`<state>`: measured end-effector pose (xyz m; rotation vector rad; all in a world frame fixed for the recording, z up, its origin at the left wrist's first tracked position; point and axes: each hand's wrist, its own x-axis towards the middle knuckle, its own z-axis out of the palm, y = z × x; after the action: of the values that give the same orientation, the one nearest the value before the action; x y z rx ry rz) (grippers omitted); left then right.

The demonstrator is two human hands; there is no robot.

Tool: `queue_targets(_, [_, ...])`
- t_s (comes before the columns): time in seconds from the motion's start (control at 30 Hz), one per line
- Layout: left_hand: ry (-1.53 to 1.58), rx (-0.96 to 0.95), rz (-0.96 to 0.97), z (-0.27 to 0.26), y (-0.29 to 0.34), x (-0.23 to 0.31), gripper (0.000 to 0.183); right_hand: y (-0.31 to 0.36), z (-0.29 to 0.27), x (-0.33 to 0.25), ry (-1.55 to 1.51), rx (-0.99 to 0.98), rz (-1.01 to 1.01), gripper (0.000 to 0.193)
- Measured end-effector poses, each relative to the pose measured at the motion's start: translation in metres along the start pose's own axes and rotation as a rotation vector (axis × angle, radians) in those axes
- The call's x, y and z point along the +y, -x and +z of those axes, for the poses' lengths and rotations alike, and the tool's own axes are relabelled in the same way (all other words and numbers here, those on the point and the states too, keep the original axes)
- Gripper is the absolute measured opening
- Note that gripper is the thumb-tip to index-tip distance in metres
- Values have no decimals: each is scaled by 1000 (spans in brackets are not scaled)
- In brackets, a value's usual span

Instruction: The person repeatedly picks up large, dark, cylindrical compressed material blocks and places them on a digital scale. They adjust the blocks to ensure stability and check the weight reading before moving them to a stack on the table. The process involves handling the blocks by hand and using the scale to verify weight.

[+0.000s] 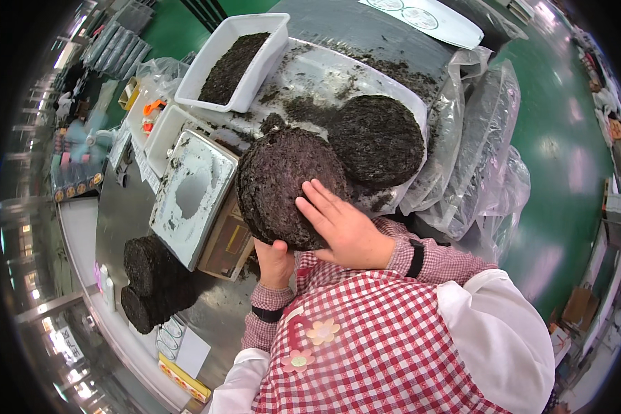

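A thick stack of dark, fibrous round cakes (290, 179) is held tilted in front of my chest, its edge showing layers. What the cakes are pressed from I cannot tell for sure. Beneath their near edge my left hand (274, 263) grips the stack, thumb showing and the other fingers mostly hidden. My right hand (345, 228) lies flat on the upper face, fingers stretched out. Just beyond, to the right, another dark round cake (377, 140) rests on a white tray (303, 65) strewn with crumbs.
A white tub (272, 55) of dark crumbs stands at the tray's far left. Left of the stack is a scale with a pale metal plate (193, 196). More dark cakes (152, 283) stand on the metal table at left. Clear plastic bags (472, 159) lie at right.
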<state>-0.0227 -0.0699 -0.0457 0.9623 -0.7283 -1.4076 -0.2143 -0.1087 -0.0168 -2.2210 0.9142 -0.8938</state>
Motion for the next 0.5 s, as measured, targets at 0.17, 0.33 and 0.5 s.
queue_targets(0.17, [61,190,-22,-17,-4,-1,67,8,-21,47,-1280,513,571,48])
queue_targets(0.33, [294,179,-41,-23,-1,10,79,35,-51,83,-1343,974,652,41])
queue_targets(0.5, [187,109,-1,-27,1,4,99,32,-55,75,436,140,320,68])
